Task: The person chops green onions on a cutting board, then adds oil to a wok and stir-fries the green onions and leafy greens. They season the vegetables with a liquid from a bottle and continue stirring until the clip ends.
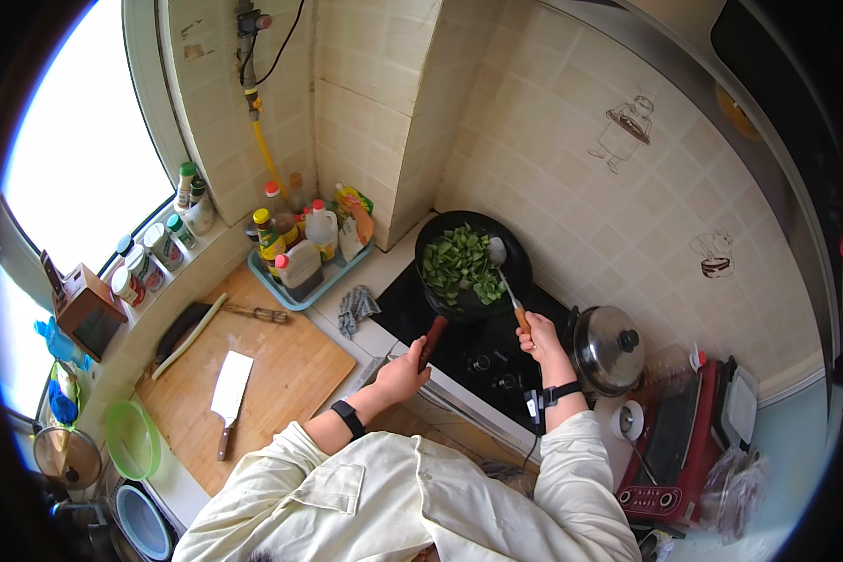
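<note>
My left hand [402,372] is closed around the dark reddish handle of a black wok [516,263], which stands on a black glass cooktop [456,369]. Chopped green leafy vegetables [456,263] lie in the wok, mostly toward its left side. In my right hand [539,337] is the wooden handle of a metal cooking spatula [508,281]. Its blade rests in the wok at the right edge of the greens. Both wrists wear black bands.
A lidded steel pot [608,351] stands right of the wok, beside a red toaster oven [664,449]. At left, a cleaver [231,386] lies on a wooden cutting board [288,372]. Behind are a blue tray [298,303] of bottles and a checked cloth [356,309].
</note>
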